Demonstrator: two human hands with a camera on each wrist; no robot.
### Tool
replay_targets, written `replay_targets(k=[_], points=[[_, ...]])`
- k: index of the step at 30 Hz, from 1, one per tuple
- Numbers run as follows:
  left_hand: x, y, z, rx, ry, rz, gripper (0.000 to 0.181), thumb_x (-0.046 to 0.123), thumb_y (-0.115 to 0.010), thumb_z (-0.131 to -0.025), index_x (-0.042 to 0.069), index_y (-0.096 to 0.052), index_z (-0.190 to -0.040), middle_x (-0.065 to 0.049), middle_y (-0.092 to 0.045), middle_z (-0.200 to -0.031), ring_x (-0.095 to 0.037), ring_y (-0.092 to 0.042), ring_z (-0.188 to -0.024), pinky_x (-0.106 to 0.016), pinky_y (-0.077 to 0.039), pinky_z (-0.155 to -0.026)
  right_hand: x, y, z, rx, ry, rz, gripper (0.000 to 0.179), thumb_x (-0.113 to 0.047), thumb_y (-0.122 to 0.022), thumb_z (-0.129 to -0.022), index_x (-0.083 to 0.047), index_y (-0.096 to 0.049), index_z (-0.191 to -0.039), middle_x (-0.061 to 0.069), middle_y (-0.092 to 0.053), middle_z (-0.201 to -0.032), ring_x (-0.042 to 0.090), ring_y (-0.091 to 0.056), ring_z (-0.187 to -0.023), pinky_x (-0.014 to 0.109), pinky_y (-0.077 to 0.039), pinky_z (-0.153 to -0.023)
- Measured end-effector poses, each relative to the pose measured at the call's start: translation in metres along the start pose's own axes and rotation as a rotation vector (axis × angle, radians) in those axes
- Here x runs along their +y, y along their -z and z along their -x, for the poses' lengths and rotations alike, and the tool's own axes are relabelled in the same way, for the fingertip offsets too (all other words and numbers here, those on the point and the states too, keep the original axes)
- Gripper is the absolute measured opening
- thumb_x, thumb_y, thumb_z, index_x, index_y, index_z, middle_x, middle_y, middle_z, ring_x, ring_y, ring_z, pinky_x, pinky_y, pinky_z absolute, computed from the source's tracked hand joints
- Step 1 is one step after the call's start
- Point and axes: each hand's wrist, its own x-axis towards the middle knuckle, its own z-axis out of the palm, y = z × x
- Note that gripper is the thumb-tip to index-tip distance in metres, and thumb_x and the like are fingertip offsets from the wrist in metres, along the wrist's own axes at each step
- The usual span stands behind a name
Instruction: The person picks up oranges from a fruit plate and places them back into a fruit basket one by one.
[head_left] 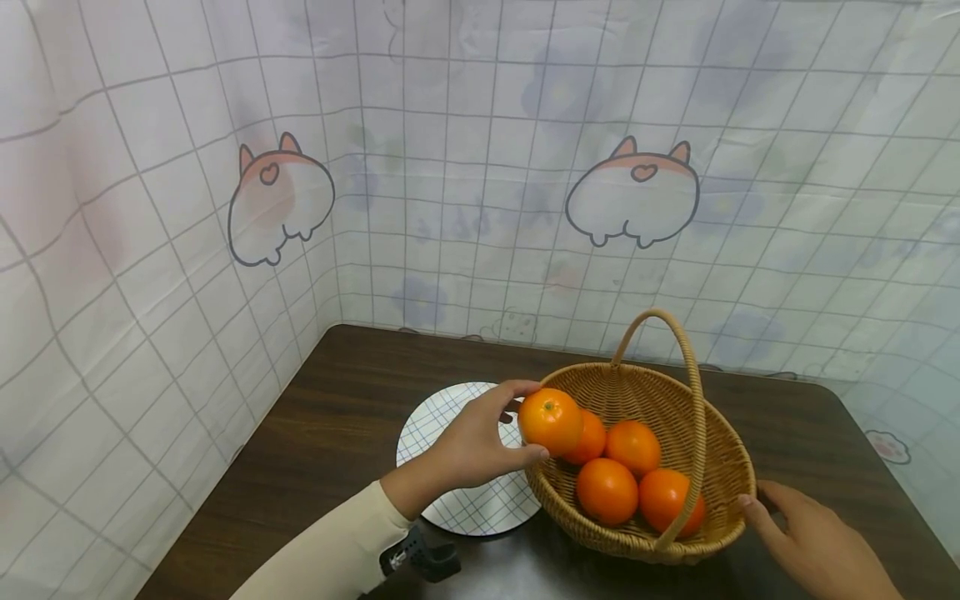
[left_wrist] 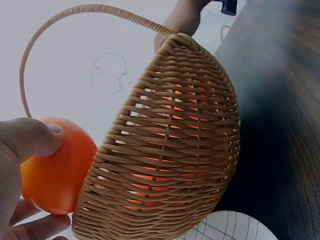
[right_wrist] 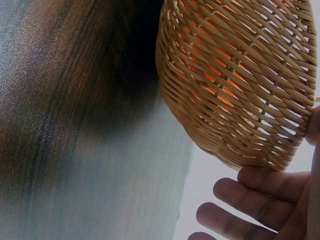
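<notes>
My left hand (head_left: pixel 480 437) holds an orange (head_left: pixel 550 422) between thumb and fingers, at the left rim of a wicker basket (head_left: pixel 720 467). In the left wrist view, this orange (left_wrist: pixel 60 170) appears right beside the woven wall, with the thumb on top and other fingers below. Several more oranges (head_left: pixel 607 492) lie inside the basket. On the basket's right side, my right hand (head_left: pixel 813 533) pinches the rim, thumb at the edge and index finger against the outer weave (right_wrist: pixel 240 100). The other fingers of that hand stand apart from the wicker.
A round white plate with a blue grid (head_left: pixel 480 500) lies left of the basket, partly hidden by my left arm. The basket's tall handle (head_left: pixel 693 392) arches over its opening. Dark wooden table (head_left: pixel 322 417) surrounds them, with a patterned curtain (head_left: pixel 465 167) behind and at the sides.
</notes>
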Motion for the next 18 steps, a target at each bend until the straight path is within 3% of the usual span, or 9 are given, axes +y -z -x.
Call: replay_targets(k=[6,10,14,18], points=[[0.0017,-0.0039,-0.0006,-0.006,0.016,-0.019,0.077,0.029,-0.086,-0.084,0.015,-0.048,-0.149,0.001,-0.055,-0.145,-0.018,-0.058,-0.119,-0.046,-0.050,-0.100,-0.0011,0.0015,0.0002,-0.008,0.001,0.004,0.079,-0.061,-0.035,-0.106,0.009,-0.054,-0.137,0.035,-0.058,-0.131,0.052,-0.063,-0.106,0.062,-0.054,-0.074],[0.0036,-0.0045,-0.0007,-0.002,-0.005,0.004,0.076,0.028,-0.085,-0.086,0.016,-0.046,-0.151,0.000,-0.053,-0.147,-0.019,-0.059,-0.122,-0.048,-0.049,-0.103,-0.0020,0.0022,0.0007,-0.002,0.006,0.004,0.078,-0.061,-0.035,-0.106,0.009,-0.054,-0.137,0.036,-0.058,-0.131,0.052,-0.063,-0.106,0.063,-0.054,-0.074],[-0.0001,-0.0050,0.0005,0.015,-0.049,0.019,0.072,0.028,-0.083,-0.088,0.016,-0.047,-0.149,-0.003,-0.053,-0.147,-0.021,-0.058,-0.124,-0.044,-0.049,-0.103,-0.0016,0.0021,0.0006,0.000,0.013,0.005,0.077,-0.059,-0.035,-0.107,0.010,-0.054,-0.137,0.036,-0.057,-0.131,0.053,-0.062,-0.106,0.064,-0.054,-0.074],[-0.0047,-0.0026,0.0043,0.042,-0.049,-0.010,0.069,0.031,-0.082,-0.089,0.017,-0.049,-0.148,-0.003,-0.054,-0.145,-0.020,-0.058,-0.125,-0.039,-0.050,-0.102,-0.0009,0.0015,0.0007,0.007,0.022,0.004,0.076,-0.058,-0.035,-0.107,0.010,-0.054,-0.136,0.036,-0.058,-0.131,0.052,-0.063,-0.106,0.064,-0.054,-0.074]])
